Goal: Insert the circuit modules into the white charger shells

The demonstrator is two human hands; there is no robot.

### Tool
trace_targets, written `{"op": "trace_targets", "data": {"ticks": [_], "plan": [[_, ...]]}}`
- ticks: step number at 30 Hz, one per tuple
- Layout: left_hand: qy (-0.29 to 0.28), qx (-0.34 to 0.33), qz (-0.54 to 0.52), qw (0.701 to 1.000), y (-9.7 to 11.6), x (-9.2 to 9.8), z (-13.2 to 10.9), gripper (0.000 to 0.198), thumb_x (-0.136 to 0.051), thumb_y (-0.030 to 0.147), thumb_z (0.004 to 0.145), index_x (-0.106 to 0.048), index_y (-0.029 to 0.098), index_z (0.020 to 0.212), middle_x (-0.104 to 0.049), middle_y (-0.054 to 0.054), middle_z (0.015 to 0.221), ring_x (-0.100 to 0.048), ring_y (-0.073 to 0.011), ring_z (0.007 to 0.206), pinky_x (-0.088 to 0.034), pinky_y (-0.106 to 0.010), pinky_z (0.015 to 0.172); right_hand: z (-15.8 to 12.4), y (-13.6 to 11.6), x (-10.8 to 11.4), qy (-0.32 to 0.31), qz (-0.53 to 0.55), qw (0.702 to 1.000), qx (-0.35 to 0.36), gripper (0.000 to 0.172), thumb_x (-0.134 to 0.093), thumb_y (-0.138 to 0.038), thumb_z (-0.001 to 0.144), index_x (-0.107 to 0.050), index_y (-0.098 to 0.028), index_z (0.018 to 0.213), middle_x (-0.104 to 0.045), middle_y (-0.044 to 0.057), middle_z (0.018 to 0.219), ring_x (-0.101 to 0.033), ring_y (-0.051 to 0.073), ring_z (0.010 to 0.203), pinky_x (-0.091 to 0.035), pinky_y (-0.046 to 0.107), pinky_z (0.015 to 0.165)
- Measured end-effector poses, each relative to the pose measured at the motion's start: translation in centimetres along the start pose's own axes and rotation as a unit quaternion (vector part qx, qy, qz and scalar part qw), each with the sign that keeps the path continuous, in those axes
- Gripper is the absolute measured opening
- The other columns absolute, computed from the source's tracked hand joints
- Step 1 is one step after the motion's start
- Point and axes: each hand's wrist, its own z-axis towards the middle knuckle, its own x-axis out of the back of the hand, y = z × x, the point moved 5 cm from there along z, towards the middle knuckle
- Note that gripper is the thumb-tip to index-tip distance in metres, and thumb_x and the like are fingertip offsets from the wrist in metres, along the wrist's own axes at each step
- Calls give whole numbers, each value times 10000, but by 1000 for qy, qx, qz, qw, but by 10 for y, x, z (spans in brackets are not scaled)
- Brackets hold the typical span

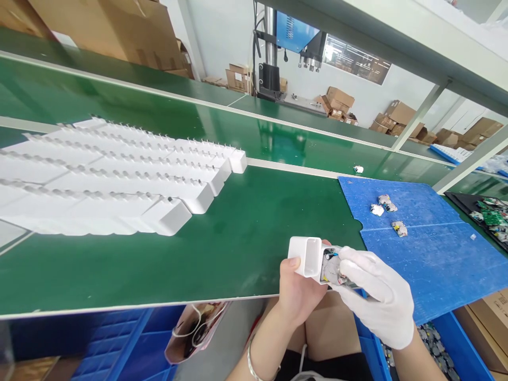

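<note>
Near the front edge of the green bench, my bare left hand grips white plastic housings that appear to sit side by side. One shows an empty rectangular opening. The other opening has a circuit board assembly in it, with grey padding and blue and yellow parts. My right hand, in a white glove, has its fingers closed at that assembly; the fingertips partly hide it. How deep the assembly sits cannot be made out. Many similar white housings stand in close rows on the left of the bench.
A blue sheet on the right bears several small wrapped assemblies. Beyond it lies a black tray of green boards. Below the bench edge is a blue bin of parts. A slanted shelf post rises at the right.
</note>
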Motion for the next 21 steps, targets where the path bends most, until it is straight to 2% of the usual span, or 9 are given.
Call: {"op": "trace_targets", "data": {"ticks": [3, 8, 12, 16, 19, 21], "plan": [[-4, 0, 7, 1000, 0, 1, 0, 504, -684, 491, 513, -677, 142, 876, -635, -44, 740, -524, -177, 627, -380, -276, 572, 3, -5, 0, -15, -13, 1000, 12, 242, -552, -64, 814, -592, -188, 1019, -712, 92, 970, -659, 205, 946, -582, 310, 766], [-18, -11, 9, 1000, 0, 3, 1, 495, -669, 484, 550, -667, 142, 908, -634, -37, 739, -511, -156, 581, -375, -276, 569, -1, -2, 0, -11, -16, 999, -28, 232, -543, -69, 812, -588, -203, 996, -697, 77, 1001, -656, 189, 911, -579, 282, 721], [-20, -6, 18, 1000, -2, 5, 1, 516, -677, 483, 542, -661, 136, 924, -639, -52, 764, -527, -170, 601, -380, -281, 562, -6, -7, -4, -36, -46, 997, 45, 262, -478, -46, 835, -568, -158, 1055, -697, 108, 947, -649, 207, 904, -576, 331, 742], [-15, -7, 26, 1000, -3, 6, 0, 521, -697, 470, 516, -662, 144, 921, -627, -42, 744, -522, -166, 608, -392, -278, 572, 1, -9, -5, -75, -45, 993, 73, 237, -424, -73, 871, -599, -133, 1020, -688, 130, 977, -633, 216, 946, -566, 349, 771], [3, -5, 14, 1000, -3, 8, -1, 499, -683, 467, 528, -665, 143, 907, -625, -49, 757, -540, -191, 685, -403, -279, 600, 9, -4, -5, -143, 1, 989, 34, 200, -452, -122, 893, -644, -174, 917, -695, 82, 983, -624, 198, 927, -551, 345, 792], [5, -2, 5, 1000, -2, 9, -1, 492, -663, 471, 542, -664, 144, 909, -631, -62, 803, -547, -208, 729, -412, -292, 627, 11, 8, -1, -129, 48, 989, -51, 209, -466, -171, 907, -660, -210, 975, -686, 59, 1058, -608, 192, 986, -539, 359, 835]]}}
